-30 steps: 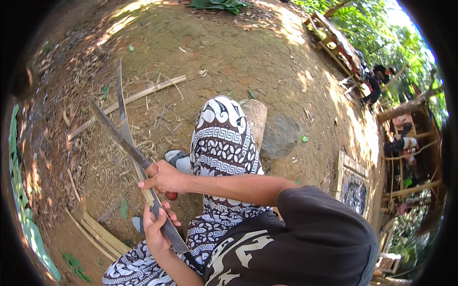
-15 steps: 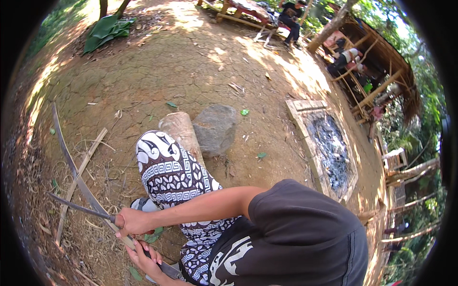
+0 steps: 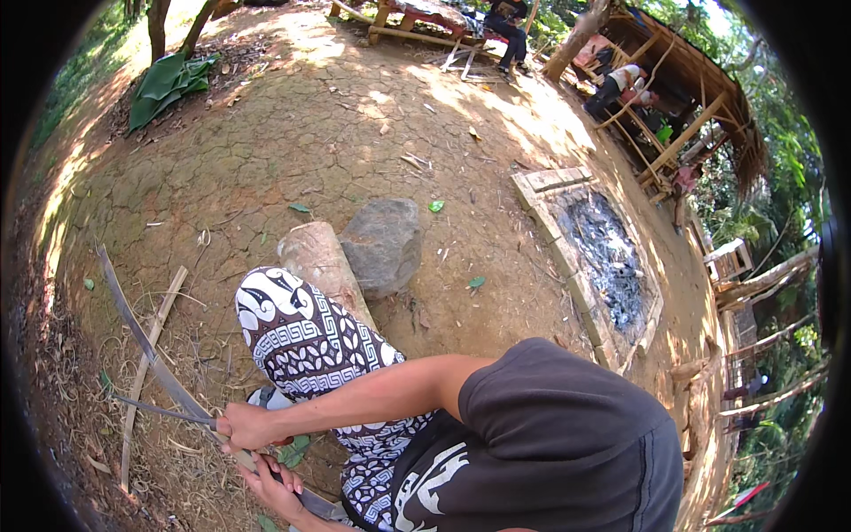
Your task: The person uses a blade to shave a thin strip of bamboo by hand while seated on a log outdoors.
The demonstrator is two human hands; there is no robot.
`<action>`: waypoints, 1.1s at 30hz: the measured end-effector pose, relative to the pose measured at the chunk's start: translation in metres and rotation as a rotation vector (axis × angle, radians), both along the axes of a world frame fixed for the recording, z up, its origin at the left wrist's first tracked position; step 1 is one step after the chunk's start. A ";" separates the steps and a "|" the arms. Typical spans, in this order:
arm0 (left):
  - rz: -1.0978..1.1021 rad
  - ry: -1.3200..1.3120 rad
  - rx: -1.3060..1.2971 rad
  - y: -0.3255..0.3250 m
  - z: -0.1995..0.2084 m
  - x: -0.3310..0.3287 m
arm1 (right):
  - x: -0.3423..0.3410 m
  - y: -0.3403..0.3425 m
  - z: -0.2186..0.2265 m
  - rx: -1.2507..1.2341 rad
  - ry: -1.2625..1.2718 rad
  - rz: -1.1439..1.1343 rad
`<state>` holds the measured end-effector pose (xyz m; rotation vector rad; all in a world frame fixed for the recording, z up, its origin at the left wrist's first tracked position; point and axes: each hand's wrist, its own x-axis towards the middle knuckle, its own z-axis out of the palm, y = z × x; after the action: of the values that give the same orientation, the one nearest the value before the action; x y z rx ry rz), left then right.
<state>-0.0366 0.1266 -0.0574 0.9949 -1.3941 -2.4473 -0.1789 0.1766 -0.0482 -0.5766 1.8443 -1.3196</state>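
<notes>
My right hand (image 3: 250, 426) is closed around the dark handle end of a knife (image 3: 164, 410), whose narrow blade points left. A long, thin, curved strip (image 3: 146, 341), looking like split bamboo, runs from the far left down under the blade and between my hands. Just below, my left hand (image 3: 277, 489) wraps round the strip's near end. Some dark and grey material shows by its fingers and palm, and I cannot make out what it is. Both hands are close together, left of my bent leg in patterned trousers (image 3: 306, 324).
Another pale strip (image 3: 152, 346) lies on the ground among curled shavings. A cut log (image 3: 321, 257) and a grey rock (image 3: 383, 246) sit beyond my knee. Right of them is a framed ash pit (image 3: 607, 257). Large green leaves (image 3: 168, 89) and a thatched shelter (image 3: 691, 97) with people stand farther off.
The whole view has shifted a little, with the ground scene sliding left and down. The strip's far tip has dropped lower, and the knife lies flatter. Both hands keep their hold.
</notes>
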 end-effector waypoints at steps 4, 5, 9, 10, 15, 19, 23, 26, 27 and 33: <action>0.001 -0.037 -0.009 0.001 -0.005 0.004 | 0.005 -0.005 -0.011 0.091 -0.116 -0.021; -0.005 -0.042 -0.030 0.003 -0.003 0.003 | 0.006 -0.005 -0.009 0.122 -0.143 -0.026; -0.033 -0.043 -0.082 0.003 -0.008 0.007 | 0.009 -0.005 -0.008 0.170 -0.175 -0.038; -0.030 -0.049 -0.076 0.003 -0.009 0.007 | 0.009 -0.006 -0.013 0.156 -0.154 -0.030; -0.022 -0.079 -0.062 0.002 -0.013 0.007 | 0.012 -0.010 -0.028 0.102 -0.103 0.015; -0.029 -0.095 -0.093 0.002 -0.012 0.006 | 0.010 -0.004 -0.011 0.097 -0.122 0.017; -0.020 -0.104 -0.104 0.006 -0.007 0.004 | 0.010 -0.003 -0.011 0.081 -0.112 -0.003; -0.014 -0.100 -0.106 0.007 -0.004 0.003 | 0.011 -0.004 -0.016 0.109 -0.059 0.001; -0.012 -0.097 -0.103 0.007 -0.003 0.002 | 0.011 -0.005 -0.019 0.123 -0.034 0.003; -0.028 -0.098 -0.088 0.003 -0.009 0.005 | 0.012 -0.007 -0.021 0.132 -0.092 -0.023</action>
<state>-0.0311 0.1293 -0.0668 1.0955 -1.5426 -2.3625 -0.1665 0.1692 -0.0694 -0.4191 1.8507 -1.2082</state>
